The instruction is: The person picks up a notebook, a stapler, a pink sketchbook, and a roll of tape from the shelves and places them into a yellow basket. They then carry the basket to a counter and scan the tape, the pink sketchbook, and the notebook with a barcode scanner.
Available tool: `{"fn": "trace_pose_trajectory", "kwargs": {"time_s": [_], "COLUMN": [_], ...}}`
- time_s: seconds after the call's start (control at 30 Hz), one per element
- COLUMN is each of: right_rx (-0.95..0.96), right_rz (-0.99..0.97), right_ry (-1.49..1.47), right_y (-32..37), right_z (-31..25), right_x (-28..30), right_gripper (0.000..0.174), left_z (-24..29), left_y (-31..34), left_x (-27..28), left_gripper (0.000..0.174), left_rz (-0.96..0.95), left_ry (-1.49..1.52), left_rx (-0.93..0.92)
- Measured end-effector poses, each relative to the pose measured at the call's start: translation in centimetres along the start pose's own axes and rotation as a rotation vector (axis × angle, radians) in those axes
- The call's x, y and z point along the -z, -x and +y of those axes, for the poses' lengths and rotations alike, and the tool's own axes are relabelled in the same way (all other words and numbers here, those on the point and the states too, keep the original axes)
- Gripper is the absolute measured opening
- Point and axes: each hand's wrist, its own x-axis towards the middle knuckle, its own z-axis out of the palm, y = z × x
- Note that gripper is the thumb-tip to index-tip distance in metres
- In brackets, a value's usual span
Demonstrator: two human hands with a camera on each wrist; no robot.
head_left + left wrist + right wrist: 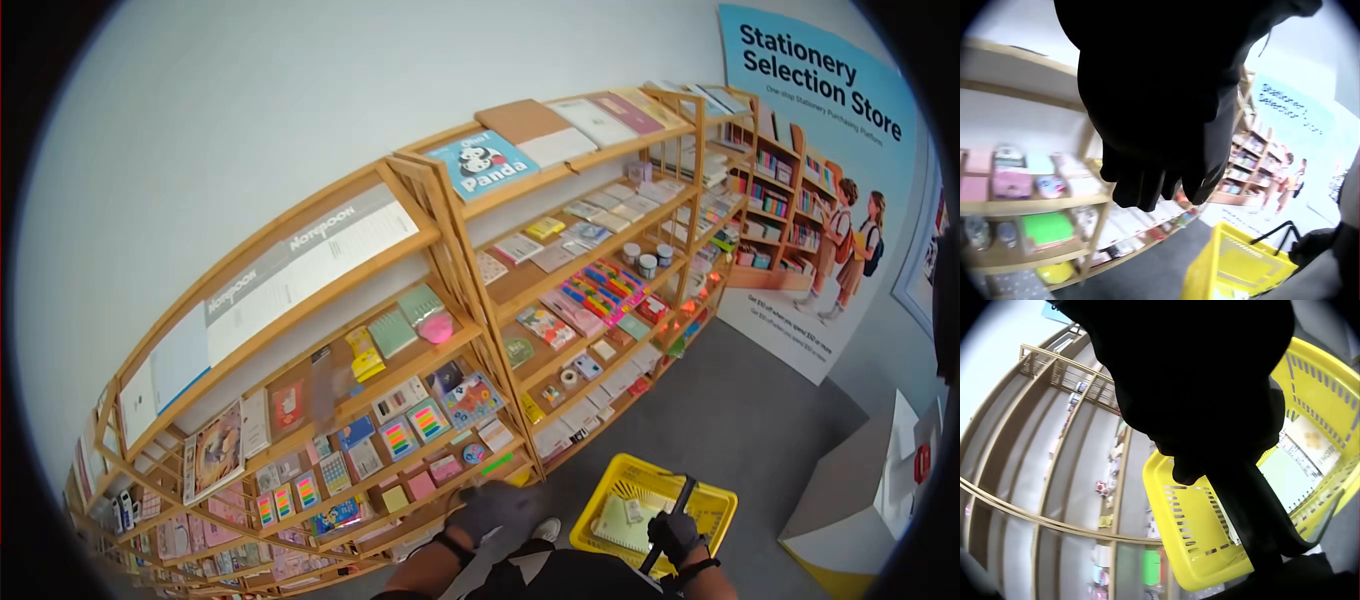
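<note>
A gloved right hand (677,537) grips the black handle (684,497) of a yellow basket (727,499). Inside the basket lie a pale green spiral notebook (1287,477) and a white card-like item (1312,445). The gloved left hand (500,517), blurred in the head view, is in front of the lower shelves and touches nothing visible. In the left wrist view the left hand (1160,125) is dark, its fingers hanging down loosely, with nothing seen in them.
Wooden shelves (470,345) with notebooks, pens and sticky notes run along the wall. A store poster (800,200) stands at the far right end, and a white and grey stand (850,490) is at the right. Grey floor (745,400) lies beyond the basket.
</note>
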Motion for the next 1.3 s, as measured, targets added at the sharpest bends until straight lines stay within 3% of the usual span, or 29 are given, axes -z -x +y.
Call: {"fn": "trace_pose_trajectory", "kwargs": {"time_s": [0.07,0.13,0.2,0.23,0.3,0.33,0.6,0.67,0.73,0.8,0.87,0.9,1.0,1.03,1.13,1.17,1.23,1.3], "right_rx": [0.021,0.068,0.085,0.113,-0.506,-0.479,-0.116,-0.048,0.013,0.072,0.126,0.149,0.216,0.238,0.290,0.305,-0.064,0.129], "right_rz": [-0.049,-0.111,-0.082,-0.087,-0.058,-0.068,-0.255,-0.303,-0.346,-0.370,-0.383,-0.389,-0.410,-0.413,-0.456,-0.481,-0.488,-0.375], "right_ry": [0.046,0.092,0.085,0.086,-0.712,-0.701,-0.281,-0.158,-0.037,0.080,0.187,0.237,0.378,0.424,0.550,0.592,0.308,0.520], "right_y": [1.1,1.1,3.1,4.9,6.8,5.6,0.6,1.3,2.2,2.1,1.6,1.6,1.2,0.7,0.6,2.3,0.3,-0.7], "right_z": [2.9,5.3,7.5,8.0,9.0,9.9,11.4,11.9,11.9,11.7,11.0,10.5,7.9,6.7,4.0,3.2,2.4,-3.9], "right_x": [-3.7,-6.1,-8.0,-9.6,-12.0,-12.2,-13.7,-12.9,-11.6,-10.7,-10.6,-10.9,-11.9,-12.3,-14.3,-15.7,-16.1,-13.2], "right_gripper": [0.023,0.023,0.021,0.021,0.031,0.031,0.027,0.026,0.025,0.024,0.023,0.023,0.021,0.021,0.020,0.019,0.021,0.021], "left_z": [-3.4,-10.8,-9.2,-9.1,-9.1,-9.2,-4.6,-2.0,-2.6,-5.3,-6.3,-7.0,-9.8,-10.6,-11.1,-11.3,-11.0,-9.5], "left_y": [5.6,12.7,21.1,22.2,23.9,24.9,36.8,38.4,38.2,35.3,33.0,33.0,34.4,35.1,39.6,41.5,45.5,50.3], "left_x": [-3.4,-14.0,-16.0,-16.2,-16.6,-17.4,-25.5,-28.5,-28.1,-25.9,-21.3,-20.8,-20.4,-20.3,-22.1,-23.6,-25.9,-28.9], "left_gripper": [0.048,0.052,0.056,0.056,0.054,0.053,0.048,0.046,0.045,0.042,0.038,0.038,0.038,0.038,0.036,0.036,0.038,0.039], "left_rz": [-0.046,-0.104,-0.278,-0.267,-0.288,-0.296,-0.424,-0.469,-0.515,-0.354,-0.177,-0.177,0.113,0.116,0.001,-0.019,-0.353,-0.431], "left_ry": [-0.062,-0.038,0.129,0.132,0.170,0.195,0.462,0.557,0.649,0.769,0.588,0.597,0.349,0.353,0.820,0.833,0.376,0.443], "left_rx": [0.204,0.323,0.550,0.577,0.619,0.640,0.781,0.786,0.775,0.956,0.925,0.916,0.705,0.696,1.005,0.999,0.796,0.798]}}
